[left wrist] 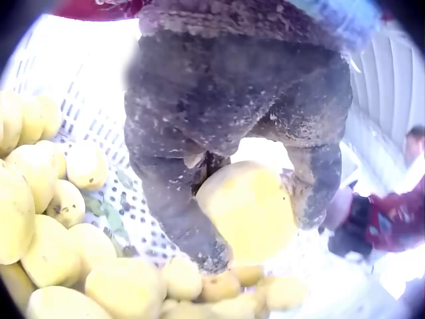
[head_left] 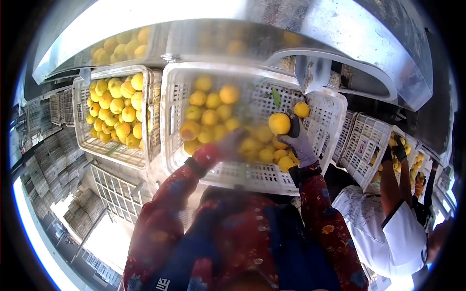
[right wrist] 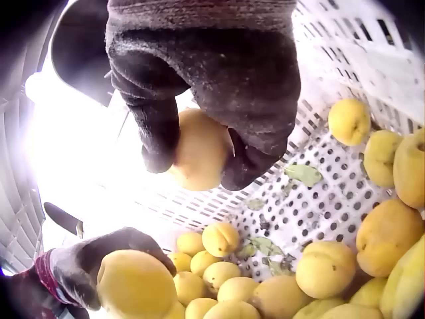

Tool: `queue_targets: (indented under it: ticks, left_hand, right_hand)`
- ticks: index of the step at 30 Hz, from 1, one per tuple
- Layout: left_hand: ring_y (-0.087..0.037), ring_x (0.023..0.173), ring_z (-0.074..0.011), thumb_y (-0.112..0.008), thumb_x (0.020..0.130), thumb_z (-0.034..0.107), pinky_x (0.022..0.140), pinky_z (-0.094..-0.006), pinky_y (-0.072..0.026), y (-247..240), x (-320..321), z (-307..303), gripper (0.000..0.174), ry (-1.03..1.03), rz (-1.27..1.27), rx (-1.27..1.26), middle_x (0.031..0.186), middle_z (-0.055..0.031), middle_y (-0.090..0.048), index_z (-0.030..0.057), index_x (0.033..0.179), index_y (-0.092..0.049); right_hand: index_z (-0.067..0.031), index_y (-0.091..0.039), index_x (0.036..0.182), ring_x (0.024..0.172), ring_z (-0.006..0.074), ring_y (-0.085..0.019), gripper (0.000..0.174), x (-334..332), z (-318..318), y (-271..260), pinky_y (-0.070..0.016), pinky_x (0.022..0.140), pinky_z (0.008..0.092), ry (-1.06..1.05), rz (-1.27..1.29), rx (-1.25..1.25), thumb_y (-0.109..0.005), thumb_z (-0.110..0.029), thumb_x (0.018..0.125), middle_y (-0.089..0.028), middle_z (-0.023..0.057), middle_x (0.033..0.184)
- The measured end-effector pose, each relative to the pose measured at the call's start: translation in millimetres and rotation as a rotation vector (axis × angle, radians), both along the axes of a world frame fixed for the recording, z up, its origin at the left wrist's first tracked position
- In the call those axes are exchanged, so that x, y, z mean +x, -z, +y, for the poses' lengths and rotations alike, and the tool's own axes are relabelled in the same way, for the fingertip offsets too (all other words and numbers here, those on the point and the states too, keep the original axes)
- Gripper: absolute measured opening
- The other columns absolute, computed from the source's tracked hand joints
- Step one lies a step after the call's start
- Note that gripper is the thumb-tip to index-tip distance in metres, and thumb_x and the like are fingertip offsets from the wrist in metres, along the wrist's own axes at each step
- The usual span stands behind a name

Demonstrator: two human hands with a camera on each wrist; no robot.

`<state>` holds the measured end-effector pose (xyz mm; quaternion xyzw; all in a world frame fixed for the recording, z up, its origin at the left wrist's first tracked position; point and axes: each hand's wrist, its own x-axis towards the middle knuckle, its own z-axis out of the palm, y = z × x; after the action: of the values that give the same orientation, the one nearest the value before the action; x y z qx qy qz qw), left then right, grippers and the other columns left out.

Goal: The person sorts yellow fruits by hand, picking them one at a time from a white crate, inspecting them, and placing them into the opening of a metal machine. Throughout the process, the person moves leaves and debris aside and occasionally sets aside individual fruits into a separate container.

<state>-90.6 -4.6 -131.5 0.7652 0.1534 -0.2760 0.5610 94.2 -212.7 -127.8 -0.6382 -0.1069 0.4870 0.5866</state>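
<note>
Both hands wear grey gloves and are over a white perforated plastic crate (head_left: 233,182) that has yellow peaches (head_left: 209,117) inside. My right hand (head_left: 305,145) grips one peach (head_left: 280,123) between thumb and fingers near the crate's right part; the right wrist view shows this peach (right wrist: 200,149) held up above the crate floor. Blurred in the head view, my left hand (head_left: 230,144) is over the middle of the pile. In the left wrist view its thumb and fingers pinch another peach (left wrist: 249,212). A single loose peach (head_left: 301,109) lies by the far right wall.
A second crate (head_left: 114,154) heaped with peaches stands at left. Metal machinery (head_left: 204,31) overhangs the crate's far side. Green leaves (right wrist: 304,175) lie on the crate floor. At right, another person (head_left: 374,218) reaches into further crates (head_left: 364,150).
</note>
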Motion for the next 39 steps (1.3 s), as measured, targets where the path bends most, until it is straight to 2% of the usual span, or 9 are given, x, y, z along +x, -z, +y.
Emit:
queue_targets:
  ticks: [4,9,17,20,24,27,29,33,39]
  left_hand:
    - [-0.05,0.125,-0.0192,-0.083,0.069,0.008,0.098,-0.0351,-0.0482,-52.4,13.9,12.4,0.083,-0.54,-0.268,-0.512,0.136,-0.01,-0.052,0.0032,0.142,-0.043]
    - [-0.052,0.122,-0.0197,-0.082,0.07,0.006,0.102,-0.0341,-0.0459,-105.9,28.5,10.6,0.083,-0.649,-0.382,-0.504,0.133,-0.0102,-0.054,0.0014,0.142,-0.041]
    - [-0.049,0.125,-0.0203,-0.076,0.075,0.008,0.104,-0.0338,-0.0433,-136.0,48.4,13.9,0.08,-0.742,-0.398,-0.641,0.137,-0.0099,-0.05,0.0005,0.144,-0.037]
    - [-0.06,0.104,-0.0155,-0.074,0.076,0.0,0.076,-0.0262,-0.0565,-133.0,59.6,20.4,0.071,-0.756,-0.58,-0.613,0.127,-0.0118,-0.056,0.0059,0.14,-0.043]
    - [-0.048,0.127,-0.0209,-0.072,0.079,0.009,0.106,-0.0341,-0.0419,-147.7,67.9,21.3,0.073,-0.826,-0.595,-0.708,0.139,-0.0113,-0.049,-0.0003,0.143,-0.038]
    - [-0.048,0.126,-0.0202,-0.068,0.082,0.011,0.106,-0.0337,-0.0417,-140.1,70.7,23.7,0.067,-0.827,-0.637,-0.642,0.139,-0.0115,-0.049,0.0,0.142,-0.04]
    - [-0.051,0.12,-0.0185,-0.065,0.085,0.011,0.101,-0.0319,-0.0436,-145.8,78.0,24.6,0.063,-0.842,-0.608,-0.611,0.135,-0.0108,-0.051,0.0011,0.142,-0.042]
    - [-0.061,0.098,-0.0112,-0.06,0.091,0.009,0.077,-0.0253,-0.0523,-145.7,92.5,13.7,0.053,-0.835,-0.58,-0.661,0.117,-0.0077,-0.059,0.0033,0.142,-0.044]
    - [-0.061,0.094,-0.0165,-0.055,0.095,0.009,0.084,-0.031,-0.0502,-146.0,108.8,-2.4,0.042,-0.882,-0.603,-0.314,0.119,-0.0109,-0.061,0.0003,0.135,-0.054]
  right_hand:
    - [-0.0031,-0.039,0.143,0.137,0.0219,-0.041,0.08,-18.5,4.3,-84.2,-0.0365,0.112,0.0365,0.056,0.022,0.188,-0.071,0.012,0.071,-0.044,0.0104,0.144]
    - [-0.0041,-0.035,0.144,0.141,0.0268,-0.036,0.086,-35.9,14.1,-125.4,-0.0316,0.115,0.0396,0.14,-0.312,0.319,-0.073,0.012,0.069,-0.04,0.0133,0.148]
    - [-0.0007,-0.038,0.137,0.129,0.0272,-0.049,0.077,-26.8,23.5,-153.9,-0.0431,0.105,0.0387,0.25,-0.69,0.149,-0.076,0.007,0.072,-0.048,0.0155,0.138]
    - [0.0017,-0.042,0.136,0.109,0.0252,-0.061,0.075,4.6,62.3,-154.8,-0.0522,0.085,0.0317,0.375,-1.093,-0.128,-0.082,-0.005,0.072,-0.053,0.0167,0.125]
    - [0.0049,-0.048,0.125,0.097,0.0307,-0.066,0.06,64.0,123.8,-114.9,-0.0515,0.087,0.0374,0.46,-1.525,-0.386,-0.081,-0.013,0.078,-0.062,0.0213,0.114]
    - [0.0061,-0.046,0.127,0.1,0.0299,-0.065,0.057,54.3,108.8,-175.2,-0.0511,0.087,0.0366,0.444,-0.88,-0.352,-0.078,-0.01,0.082,-0.062,0.0213,0.117]
    - [0.0028,-0.046,0.137,0.11,0.0332,-0.061,0.07,43.8,74.5,-145.5,-0.0509,0.088,0.0397,0.506,-0.973,0.049,-0.078,-0.02,0.079,-0.06,0.0224,0.123]
    - [0.0003,-0.041,0.141,0.122,0.0287,-0.053,0.08,-1.7,69.3,-170.9,-0.0473,0.097,0.039,-0.054,-1.185,-0.073,-0.081,-0.009,0.072,-0.049,0.018,0.137]
    - [0.0009,-0.035,0.14,0.12,0.0224,-0.053,0.086,-6.5,69.8,-166.5,-0.0466,0.098,0.0343,0.26,-0.673,0.123,-0.084,0.0,0.069,-0.05,0.0154,0.133]
